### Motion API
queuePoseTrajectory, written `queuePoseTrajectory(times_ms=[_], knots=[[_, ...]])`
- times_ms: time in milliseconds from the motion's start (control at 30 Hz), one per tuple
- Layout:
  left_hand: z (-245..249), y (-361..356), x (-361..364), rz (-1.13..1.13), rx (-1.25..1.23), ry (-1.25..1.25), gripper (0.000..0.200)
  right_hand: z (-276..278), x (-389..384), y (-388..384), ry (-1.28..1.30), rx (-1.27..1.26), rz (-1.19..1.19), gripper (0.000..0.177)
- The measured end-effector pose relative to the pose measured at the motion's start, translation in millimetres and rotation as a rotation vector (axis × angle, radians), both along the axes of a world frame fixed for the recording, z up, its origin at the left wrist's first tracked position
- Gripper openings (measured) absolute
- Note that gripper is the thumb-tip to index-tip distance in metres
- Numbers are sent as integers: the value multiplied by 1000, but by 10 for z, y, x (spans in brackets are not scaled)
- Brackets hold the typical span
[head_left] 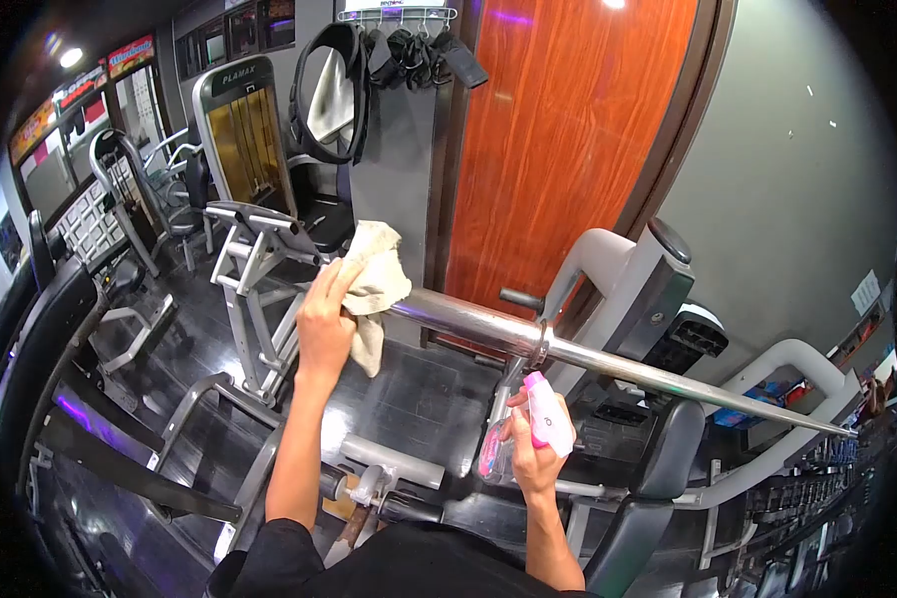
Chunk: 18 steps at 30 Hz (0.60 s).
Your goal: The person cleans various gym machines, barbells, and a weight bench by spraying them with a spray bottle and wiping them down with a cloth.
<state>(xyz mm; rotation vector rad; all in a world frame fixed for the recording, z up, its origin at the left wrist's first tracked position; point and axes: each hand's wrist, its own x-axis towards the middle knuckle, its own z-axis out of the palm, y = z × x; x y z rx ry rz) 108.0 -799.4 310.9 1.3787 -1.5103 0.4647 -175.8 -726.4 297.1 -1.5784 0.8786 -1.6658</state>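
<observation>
In gym, before wooden door [558, 140]: steel barbell [588, 361] spans frame, resting on white rack [618, 269]. Left hand [326, 317] presses beige cloth [377, 279] around bar's sleeve end, fingers clamped on it. Right hand [534, 450], below bar, fingers wrapped round pink-white spray bottle [528, 431].

Beige cloth [377, 274]: crumpled, draped over the left end of the chrome barbell [608, 364]. The barbell slopes down to the right. Pink-and-white spray bottle [548, 424]: tilted, just below the barbell.
</observation>
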Motion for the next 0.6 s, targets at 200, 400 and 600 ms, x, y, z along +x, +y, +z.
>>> queuePoseTrajectory(times_ms=[200,400,600], knots=[[-86,9,-523,-113,-45,-129,53,-31,1,8,9,-24,-7,21],[-120,-61,-910,-235,-56,-69,58,-78,-74,7,-13,-8,-34,22],[-58,-60,-1105,-276,-32,-65,58,-71,-65,20,-30,9,-39,21]])
